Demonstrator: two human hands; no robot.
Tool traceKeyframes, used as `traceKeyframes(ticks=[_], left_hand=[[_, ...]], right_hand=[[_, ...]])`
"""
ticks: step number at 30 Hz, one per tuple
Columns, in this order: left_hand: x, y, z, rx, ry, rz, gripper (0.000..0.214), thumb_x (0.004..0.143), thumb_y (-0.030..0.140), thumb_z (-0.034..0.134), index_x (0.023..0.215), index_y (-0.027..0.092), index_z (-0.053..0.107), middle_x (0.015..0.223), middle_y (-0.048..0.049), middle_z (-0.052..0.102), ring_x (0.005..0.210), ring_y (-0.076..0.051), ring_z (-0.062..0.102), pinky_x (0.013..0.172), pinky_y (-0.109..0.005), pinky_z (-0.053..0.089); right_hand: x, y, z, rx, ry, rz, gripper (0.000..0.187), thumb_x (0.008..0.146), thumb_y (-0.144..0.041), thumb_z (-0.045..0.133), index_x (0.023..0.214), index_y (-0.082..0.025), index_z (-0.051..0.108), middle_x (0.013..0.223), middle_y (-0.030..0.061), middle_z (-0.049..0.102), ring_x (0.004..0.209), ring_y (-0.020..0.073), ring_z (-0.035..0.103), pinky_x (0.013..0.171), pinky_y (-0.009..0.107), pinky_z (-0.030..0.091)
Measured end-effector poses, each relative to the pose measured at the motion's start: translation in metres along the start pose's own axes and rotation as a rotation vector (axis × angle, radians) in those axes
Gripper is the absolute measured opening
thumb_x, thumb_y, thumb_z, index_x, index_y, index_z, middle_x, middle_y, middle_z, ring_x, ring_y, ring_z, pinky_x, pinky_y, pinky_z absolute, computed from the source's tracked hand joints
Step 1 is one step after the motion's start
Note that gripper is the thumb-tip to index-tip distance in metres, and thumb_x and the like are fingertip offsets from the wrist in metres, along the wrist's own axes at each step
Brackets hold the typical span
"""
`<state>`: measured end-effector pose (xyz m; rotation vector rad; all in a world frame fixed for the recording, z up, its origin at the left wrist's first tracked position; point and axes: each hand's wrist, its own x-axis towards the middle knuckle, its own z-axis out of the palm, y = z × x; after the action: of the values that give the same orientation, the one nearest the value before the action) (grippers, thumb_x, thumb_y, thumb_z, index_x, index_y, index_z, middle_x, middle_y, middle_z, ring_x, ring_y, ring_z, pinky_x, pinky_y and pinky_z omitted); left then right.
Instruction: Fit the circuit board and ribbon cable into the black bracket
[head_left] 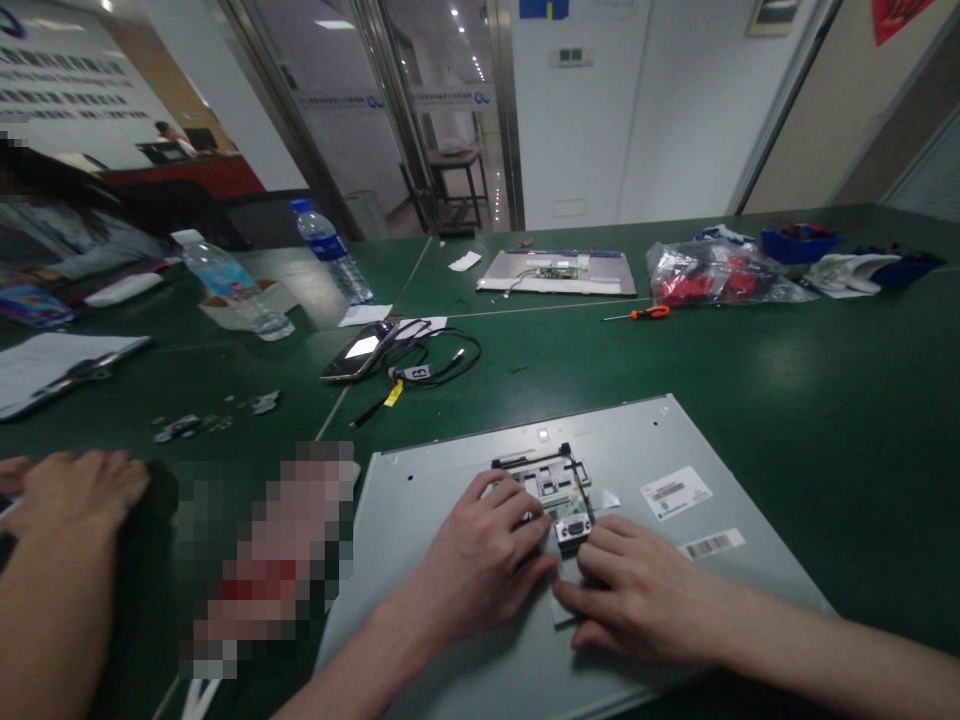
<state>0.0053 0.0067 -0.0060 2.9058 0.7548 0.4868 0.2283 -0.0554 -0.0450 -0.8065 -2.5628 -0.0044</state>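
Note:
A grey metal panel (442,490), like the back of a display, lies flat before me. At its middle is a small circuit board (574,505) in a metal bracket (559,478), with a video port (574,527) facing me. My left hand (491,550) has its fingers curled at the board's left side. From the other side, my right hand (637,590) bends its fingers against the board by the port. Both hands partly cover the board and a pale flat piece (562,608) beneath them. Two barcode labels (676,492) are stuck on the panel, right of the board.
Another person's hand (82,490) rests at the left, beside a pixelated object (277,550). Beyond the panel lie a phone (361,350), a coiled black cable (450,380), an orange screwdriver (649,313), a second panel (607,275), a plastic bag (712,275) and bottles (330,250).

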Motion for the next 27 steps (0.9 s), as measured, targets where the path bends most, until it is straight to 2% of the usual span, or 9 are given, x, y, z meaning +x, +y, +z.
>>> traceKeyframes(ticks=[6,12,17,22,27], left_hand=[[0.000,0.000,0.000,0.000,-0.012,0.007,0.014,0.093,0.029,0.065,0.103,0.021,0.070,0.095,-0.0052,0.071,0.092,-0.025,0.063,0.097,-0.049,0.044],[0.000,-0.001,0.000,-0.008,0.004,0.016,0.012,0.094,0.026,0.063,0.103,0.020,0.069,0.095,-0.0048,0.071,0.092,-0.025,0.062,0.094,-0.047,0.045],[0.001,-0.001,-0.003,-0.041,0.053,0.017,0.007,0.095,0.024,0.064,0.099,0.021,0.069,0.095,-0.0038,0.071,0.089,-0.022,0.062,0.092,-0.044,0.046],[0.003,-0.003,-0.008,-0.204,0.128,-0.028,0.012,0.098,0.019,0.059,0.102,0.023,0.071,0.095,-0.0031,0.072,0.090,-0.020,0.063,0.086,-0.039,0.048],[0.006,-0.007,-0.024,-0.312,0.150,-0.134,0.016,0.096,0.020,0.062,0.108,0.023,0.072,0.103,-0.0045,0.073,0.097,-0.020,0.066,0.086,-0.037,0.053]], right_hand=[[-0.001,0.000,0.003,0.014,0.039,-0.002,0.027,0.099,-0.047,0.063,0.100,-0.020,0.065,0.079,0.0019,0.059,0.074,0.0190,0.050,0.070,0.033,0.036],[-0.001,-0.001,0.002,-0.001,0.003,-0.009,0.031,0.099,-0.048,0.062,0.106,-0.019,0.065,0.079,0.0024,0.061,0.074,0.0186,0.050,0.071,0.033,0.037],[0.000,-0.001,-0.004,0.015,0.040,-0.049,0.029,0.102,-0.044,0.057,0.111,-0.018,0.066,0.076,0.0014,0.059,0.070,0.0180,0.048,0.068,0.033,0.037],[0.001,-0.006,-0.026,0.044,0.144,-0.097,0.028,0.104,-0.040,0.054,0.112,-0.016,0.067,0.074,0.0013,0.059,0.068,0.0177,0.048,0.067,0.034,0.038],[-0.003,-0.029,-0.054,0.095,0.168,-0.115,0.026,0.108,-0.035,0.050,0.110,-0.015,0.068,0.075,0.0003,0.063,0.068,0.0161,0.052,0.073,0.032,0.046]])
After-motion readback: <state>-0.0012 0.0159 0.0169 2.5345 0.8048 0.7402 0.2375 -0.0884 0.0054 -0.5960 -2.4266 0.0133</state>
